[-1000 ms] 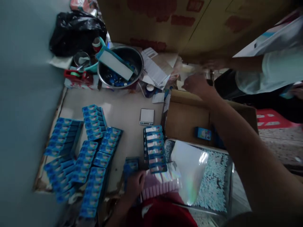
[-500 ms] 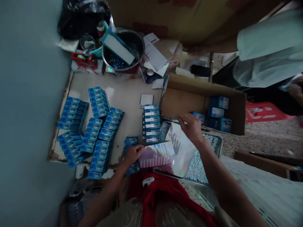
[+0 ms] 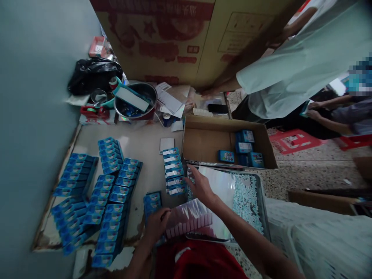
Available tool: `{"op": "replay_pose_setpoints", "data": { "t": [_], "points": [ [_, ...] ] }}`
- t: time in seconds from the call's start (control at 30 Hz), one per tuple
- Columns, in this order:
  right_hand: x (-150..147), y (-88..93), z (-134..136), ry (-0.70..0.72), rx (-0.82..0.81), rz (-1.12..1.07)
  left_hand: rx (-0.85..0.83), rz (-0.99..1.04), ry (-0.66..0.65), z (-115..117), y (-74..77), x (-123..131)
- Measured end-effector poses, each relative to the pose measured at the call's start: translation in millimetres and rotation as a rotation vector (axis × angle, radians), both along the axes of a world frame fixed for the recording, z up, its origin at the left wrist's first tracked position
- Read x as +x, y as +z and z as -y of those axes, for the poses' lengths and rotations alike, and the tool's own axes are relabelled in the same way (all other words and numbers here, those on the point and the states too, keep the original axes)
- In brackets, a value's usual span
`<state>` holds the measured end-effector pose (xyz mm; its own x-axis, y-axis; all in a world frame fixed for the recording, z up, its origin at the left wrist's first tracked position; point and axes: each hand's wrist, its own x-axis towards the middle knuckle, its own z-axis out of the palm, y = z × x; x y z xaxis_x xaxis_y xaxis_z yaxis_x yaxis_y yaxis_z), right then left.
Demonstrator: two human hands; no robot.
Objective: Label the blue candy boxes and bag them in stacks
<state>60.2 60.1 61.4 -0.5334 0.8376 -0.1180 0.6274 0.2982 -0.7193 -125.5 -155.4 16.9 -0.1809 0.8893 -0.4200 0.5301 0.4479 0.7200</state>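
My right hand [image 3: 201,186] is open, thumb and fingers apart, over the near-left corner of a metal tray [image 3: 263,213] and beside a row of blue boxes with white labels [image 3: 174,170]. I see nothing in it. My left hand [image 3: 158,224] is closed at the left end of a row of pink packs under shiny clear film [image 3: 190,224]; what its fingers hold, if anything, is hidden. Just behind it lie a few blue boxes [image 3: 152,202]. A glossy sheet [image 3: 216,186] covers part of the small pale blue pieces [image 3: 245,197] in the tray.
Rows of blue boxes [image 3: 112,217] fill the table's left side. A cardboard carton [image 3: 203,139] with several blue boxes stands behind the tray. At the back are a steel bowl [image 3: 152,95] and a phone [image 3: 217,108]. A co-worker's sleeve [image 3: 261,77] reaches in from the right.
My right hand has moved left from the carton's near edge towards the labelled boxes, its fingers now spread. My left hand stays by the pink packs. The view has tilted up.
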Motion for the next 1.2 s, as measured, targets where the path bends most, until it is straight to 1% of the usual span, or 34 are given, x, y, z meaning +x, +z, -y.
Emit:
{"op": "replay_pose_setpoints", "data": {
  "t": [0.1,0.17,0.23,0.33,0.4,0.57,0.7,0.8,0.87,0.93,1.0,1.1,1.2],
  "points": [
    [-40.8,12.5,-3.8,-0.036,0.061,-0.039,-0.042,0.024,-0.008,3.3,-10.4,-6.2],
    [-70.5,22.7,-10.6,-0.027,0.081,0.043,-0.087,0.061,0.003,6.1,-18.2,-10.1],
    [-98.4,29.8,-17.1,-0.040,0.035,0.201,-0.127,0.089,0.032,8.5,-25.0,-12.9],
    [-129.5,30.3,-21.1,-0.085,-0.049,0.404,-0.151,0.116,0.071,9.5,-31.4,-14.7],
    [-140.6,25.7,-19.6,-0.123,-0.064,0.457,-0.136,0.145,0.073,7.5,-33.3,-15.2],
    [-145.0,16.7,-13.3,-0.215,-0.033,0.441,-0.127,0.233,0.078,-0.2,-39.2,-21.1],
    [-142.5,15.1,-12.3,-0.225,0.005,0.413,-0.140,0.307,0.073,0.2,-49.9,-28.5],
    [-139.6,13.2,-12.5,-0.226,0.017,0.401,-0.141,0.270,0.083,2.7,-55.4,-30.8],
    [-136.8,11.9,-13.2,-0.195,0.016,0.389,-0.150,0.259,0.091,2.7,-55.6,-30.7],
    [-134.1,10.9,-14.0,-0.155,0.014,0.373,-0.166,0.270,0.092,0.0,-53.0,-30.3],
    [-131.7,10.3,-14.1,-0.148,0.005,0.365,-0.175,0.269,0.089,-5.0,-47.6,-29.7],
    [-126.3,9.9,-10.2,-0.170,-0.008,0.348,-0.153,0.177,0.034,-13.4,-35.8,-26.9],
    [-112.0,7.8,0.0,-0.204,0.019,0.291,-0.155,0.100,-0.028,-17.9,-25.7,-21.8]
  ]
}}
